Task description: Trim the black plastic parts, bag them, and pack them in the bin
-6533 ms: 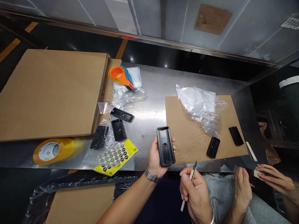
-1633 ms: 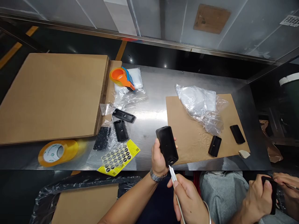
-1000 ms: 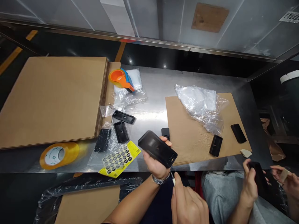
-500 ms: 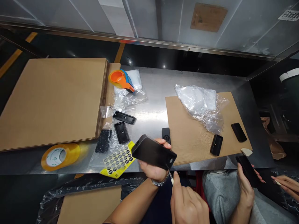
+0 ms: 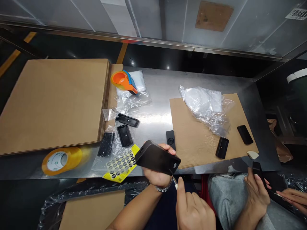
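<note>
My left hand [image 5: 160,177] is closed around a black rectangular casing [image 5: 157,157] with rounded corners and an oval hole near its right end. A watch with a metal band is on that wrist. In my right hand [image 5: 195,207] is a slim white-handled tool [image 5: 175,182], whose thin tip reaches the casing's lower right edge. Its exact kind is too small to tell. Just behind the casing stands a black part with a round button [image 5: 170,140]. To the left lie a yellow sheet of round stickers [image 5: 122,164] and several black casings, including an open shell [image 5: 124,135].
A cardboard stack [image 5: 55,102] fills the left, with a tape roll [image 5: 61,160] in front and an orange tape dispenser [image 5: 123,81] beside it. Plastic bags [image 5: 206,105] lie on a flat cardboard sheet [image 5: 192,137]. At right, a co-worker's hand [image 5: 256,191] holds a black casing.
My hands and the casing have barely moved; the casing is tilted slightly differently. The co-worker at right has turned their black casing onto its edge and raised it a little.
</note>
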`<state>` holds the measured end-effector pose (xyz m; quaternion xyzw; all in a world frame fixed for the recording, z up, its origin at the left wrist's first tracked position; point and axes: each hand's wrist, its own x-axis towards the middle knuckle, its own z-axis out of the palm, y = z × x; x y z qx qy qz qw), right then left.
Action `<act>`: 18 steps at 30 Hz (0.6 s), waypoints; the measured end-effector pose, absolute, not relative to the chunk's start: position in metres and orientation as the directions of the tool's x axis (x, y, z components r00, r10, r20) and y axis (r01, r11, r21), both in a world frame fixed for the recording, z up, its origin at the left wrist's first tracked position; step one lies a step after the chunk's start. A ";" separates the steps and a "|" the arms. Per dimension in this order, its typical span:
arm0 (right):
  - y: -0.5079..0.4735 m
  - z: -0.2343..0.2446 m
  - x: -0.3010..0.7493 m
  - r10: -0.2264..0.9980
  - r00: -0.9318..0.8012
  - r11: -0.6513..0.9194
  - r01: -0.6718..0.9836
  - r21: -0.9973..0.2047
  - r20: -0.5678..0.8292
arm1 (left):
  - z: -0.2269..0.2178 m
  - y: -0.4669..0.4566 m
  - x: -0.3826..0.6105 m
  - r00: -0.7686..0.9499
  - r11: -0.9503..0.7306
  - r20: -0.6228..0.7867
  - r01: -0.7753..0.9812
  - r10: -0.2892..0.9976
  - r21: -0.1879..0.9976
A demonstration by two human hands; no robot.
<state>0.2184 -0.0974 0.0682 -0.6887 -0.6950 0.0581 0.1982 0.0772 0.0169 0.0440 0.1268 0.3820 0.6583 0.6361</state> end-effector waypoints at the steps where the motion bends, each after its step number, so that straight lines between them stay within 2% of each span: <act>1: -0.096 0.070 0.196 0.982 0.011 0.055 0.937 -0.346 0.186 | 0.045 0.017 0.077 -0.157 0.111 -0.333 -0.741 0.930 0.662; 2: -0.095 0.071 0.176 0.984 -0.005 0.063 0.943 -0.327 0.178 | 0.045 0.017 0.077 -0.158 0.120 -0.344 -0.740 0.925 0.662; 7: -0.095 0.071 0.133 0.990 -0.085 0.088 0.996 -0.022 0.111 | 0.048 0.017 0.078 -0.171 0.135 -0.363 -0.721 0.916 0.680; 11: -0.095 0.071 0.140 0.990 -0.078 0.083 0.996 -0.037 0.117 | 0.050 0.017 0.080 -0.161 0.128 -0.347 -0.724 0.924 0.678; 15: -0.095 0.070 0.145 0.990 -0.041 0.056 0.992 -0.115 0.132 | 0.047 0.018 0.086 -0.227 0.095 -0.340 -0.690 0.913 0.717; 18: -0.090 0.072 0.147 0.992 -0.042 0.056 0.992 -0.113 0.122 | 0.041 0.017 0.089 -0.269 0.121 -0.379 -0.653 0.885 0.747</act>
